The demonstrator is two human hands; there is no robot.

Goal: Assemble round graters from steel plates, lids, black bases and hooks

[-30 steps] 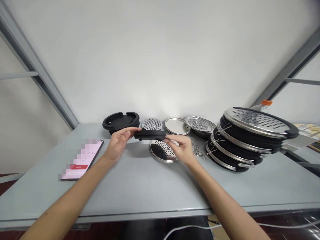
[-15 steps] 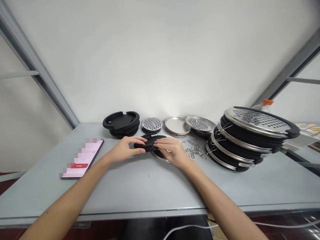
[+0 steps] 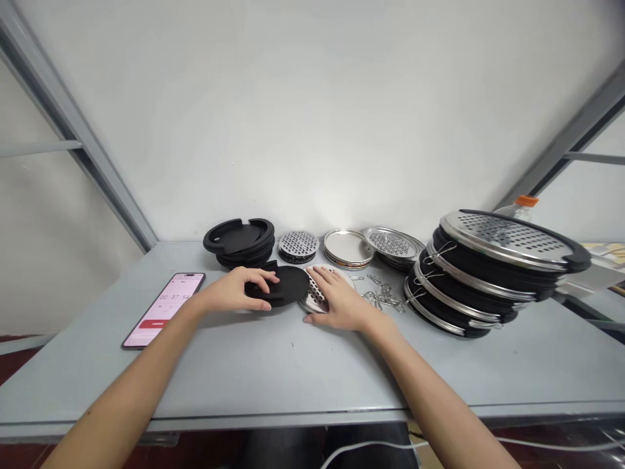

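Note:
My left hand (image 3: 239, 290) grips the left side of a black round plate (image 3: 294, 285) with a raised, notched rim, thumb in front and fingers over the rim. The plate is held just above the table, its right edge overlapping a perforated metal grater disc (image 3: 316, 296). Over that disc lies my right hand (image 3: 339, 298), its fingers stretched across the top and its thumb apart at the near edge. Much of the disc is hidden beneath the hand. Several bent wire clips (image 3: 383, 293) lie to the right of it.
Along the wall stand stacked black rimmed holders (image 3: 239, 236), small grater discs (image 3: 299, 244), plain metal lids (image 3: 347, 246) and larger grater discs (image 3: 393, 242). A tall stack of clipped black-and-metal assemblies (image 3: 502, 241) leans at right. A phone (image 3: 163, 309) lies at left; an orange-capped bottle (image 3: 525, 205) is behind.
My right hand has left the black plate and spread over the metal disc. The left hand has shifted the plate slightly left, uncovering part of the disc's perforations.

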